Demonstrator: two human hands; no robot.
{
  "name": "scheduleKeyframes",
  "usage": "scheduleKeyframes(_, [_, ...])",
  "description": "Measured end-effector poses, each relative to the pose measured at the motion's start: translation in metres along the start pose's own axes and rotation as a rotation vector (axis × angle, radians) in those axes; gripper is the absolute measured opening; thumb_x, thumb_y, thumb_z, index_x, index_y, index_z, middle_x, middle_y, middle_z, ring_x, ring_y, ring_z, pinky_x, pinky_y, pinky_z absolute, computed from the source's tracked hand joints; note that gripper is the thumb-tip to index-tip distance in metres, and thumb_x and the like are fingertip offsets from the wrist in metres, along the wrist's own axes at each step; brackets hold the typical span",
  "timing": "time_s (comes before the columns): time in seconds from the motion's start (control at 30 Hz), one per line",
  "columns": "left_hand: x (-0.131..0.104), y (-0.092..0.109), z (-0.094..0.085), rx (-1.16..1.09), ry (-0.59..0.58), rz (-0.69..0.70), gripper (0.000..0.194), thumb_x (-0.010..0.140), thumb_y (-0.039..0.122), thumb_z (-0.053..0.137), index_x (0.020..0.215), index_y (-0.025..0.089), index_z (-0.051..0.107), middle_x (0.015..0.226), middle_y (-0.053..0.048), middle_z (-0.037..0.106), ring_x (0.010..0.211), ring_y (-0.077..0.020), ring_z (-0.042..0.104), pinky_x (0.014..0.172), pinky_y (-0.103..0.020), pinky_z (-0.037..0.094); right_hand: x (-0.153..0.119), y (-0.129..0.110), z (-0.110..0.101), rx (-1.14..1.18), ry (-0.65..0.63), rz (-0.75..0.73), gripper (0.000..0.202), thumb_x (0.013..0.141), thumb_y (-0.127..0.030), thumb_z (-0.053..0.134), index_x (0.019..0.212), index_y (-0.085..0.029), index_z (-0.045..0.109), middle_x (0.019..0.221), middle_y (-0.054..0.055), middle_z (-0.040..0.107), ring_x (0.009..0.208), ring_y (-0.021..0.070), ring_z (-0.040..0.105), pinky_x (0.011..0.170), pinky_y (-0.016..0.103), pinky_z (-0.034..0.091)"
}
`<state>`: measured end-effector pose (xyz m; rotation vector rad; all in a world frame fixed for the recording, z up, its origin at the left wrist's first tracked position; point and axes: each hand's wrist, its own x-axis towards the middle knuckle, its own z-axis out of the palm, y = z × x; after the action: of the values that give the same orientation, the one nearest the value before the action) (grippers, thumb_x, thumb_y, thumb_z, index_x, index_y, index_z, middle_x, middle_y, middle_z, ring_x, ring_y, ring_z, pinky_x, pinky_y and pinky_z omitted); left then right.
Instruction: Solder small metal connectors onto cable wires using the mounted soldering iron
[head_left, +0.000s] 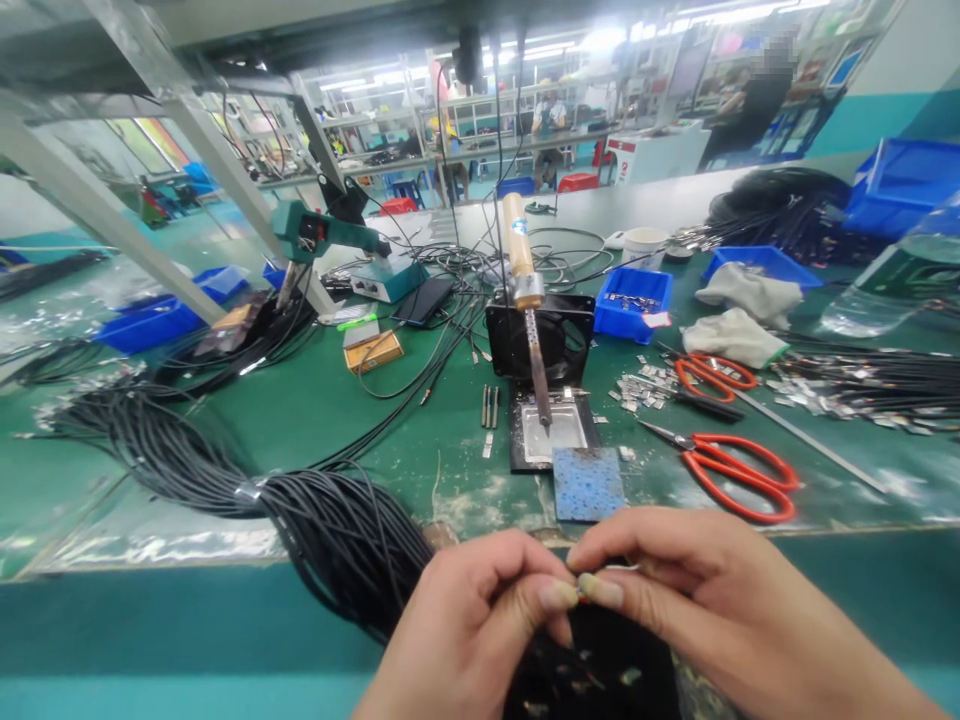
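Note:
My left hand (487, 610) and my right hand (675, 585) meet at the table's front edge, thumbs and forefingers pinched tip to tip. Between the fingertips shows a tiny wire end (581, 593) with specks of red and blue; most of it is hidden. A thick bundle of black cables (322, 520) runs along the left and drops over the edge beside my left hand. Just beyond my hands lies a blue sponge (589, 485). A soldering iron (534, 350) with a wooden handle points down over a metal tray (529, 445).
Red-handled scissors (739, 475) lie at the right, near a second red-handled pair (716, 375) and scattered metal connectors (649, 388). A black fan (540, 340) stands behind the iron. Blue bins (634, 303), white gloves (735, 340) and a bottle (885, 280) are farther back. People are in the background.

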<state>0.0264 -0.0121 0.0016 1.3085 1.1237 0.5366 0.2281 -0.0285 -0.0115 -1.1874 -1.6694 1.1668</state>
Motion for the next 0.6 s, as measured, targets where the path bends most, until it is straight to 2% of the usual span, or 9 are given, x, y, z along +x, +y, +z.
scheduleKeyframes(0.13, [0.002, -0.001, 0.000, -0.027, -0.012, -0.054, 0.026, 0.093, 0.037, 0.066, 0.077, 0.017, 0.072, 0.067, 0.002, 0.063, 0.052, -0.0093, 0.036, 0.049, -0.023, 0.026, 0.000, 0.003, 0.002, -0.039, -0.048, 0.047, 0.017, 0.096, -0.034, 0.063, 0.088, -0.024, 0.075, 0.071, -0.001, 0.077, 0.057, 0.0153, 0.070, 0.047, 0.021, 0.054])
scheduleKeyframes(0.23, [0.002, -0.003, 0.000, -0.068, -0.026, -0.077, 0.025, 0.092, 0.036, 0.066, 0.081, 0.015, 0.073, 0.067, 0.001, 0.065, 0.050, -0.0080, 0.039, 0.048, -0.020, 0.030, 0.000, 0.007, 0.003, -0.148, -0.044, -0.023, 0.021, 0.099, -0.035, 0.059, 0.087, -0.024, 0.071, 0.067, -0.003, 0.072, 0.051, 0.0122, 0.062, 0.044, 0.020, 0.047])
scheduleKeyframes(0.33, [0.001, -0.007, 0.002, -0.113, -0.029, -0.103, 0.022, 0.093, 0.034, 0.064, 0.089, 0.014, 0.073, 0.069, -0.001, 0.068, 0.045, -0.0062, 0.043, 0.044, -0.018, 0.031, 0.000, 0.015, 0.006, -0.353, 0.038, -0.263, 0.017, 0.101, -0.025, 0.056, 0.089, -0.023, 0.066, 0.071, -0.004, 0.071, 0.058, 0.0110, 0.065, 0.052, 0.020, 0.049])
scheduleKeyframes(0.43, [0.003, -0.010, 0.003, -0.163, -0.038, -0.124, 0.022, 0.094, 0.035, 0.064, 0.094, 0.015, 0.071, 0.071, 0.000, 0.067, 0.042, -0.0058, 0.048, 0.041, -0.017, 0.035, -0.001, 0.023, 0.012, -0.518, 0.162, -0.456, 0.018, 0.103, -0.024, 0.052, 0.089, -0.021, 0.063, 0.070, -0.003, 0.068, 0.059, 0.0125, 0.065, 0.056, 0.023, 0.050])
scheduleKeyframes(0.53, [0.006, -0.012, 0.004, -0.202, -0.061, -0.095, 0.023, 0.093, 0.036, 0.065, 0.101, 0.014, 0.070, 0.072, 0.001, 0.066, 0.045, -0.0071, 0.053, 0.045, -0.018, 0.045, -0.002, 0.029, 0.022, -0.535, 0.229, -0.454, 0.022, 0.104, -0.025, 0.050, 0.085, -0.021, 0.061, 0.064, -0.003, 0.064, 0.052, 0.0123, 0.060, 0.052, 0.023, 0.047])
scheduleKeyframes(0.6, [0.007, -0.013, 0.004, -0.207, -0.068, -0.086, 0.025, 0.094, 0.037, 0.066, 0.104, 0.014, 0.069, 0.073, 0.000, 0.066, 0.045, -0.0073, 0.055, 0.046, -0.019, 0.047, -0.002, 0.032, 0.029, -0.515, 0.273, -0.430, 0.021, 0.104, -0.024, 0.049, 0.085, -0.021, 0.059, 0.065, -0.002, 0.064, 0.052, 0.0125, 0.060, 0.051, 0.024, 0.047])
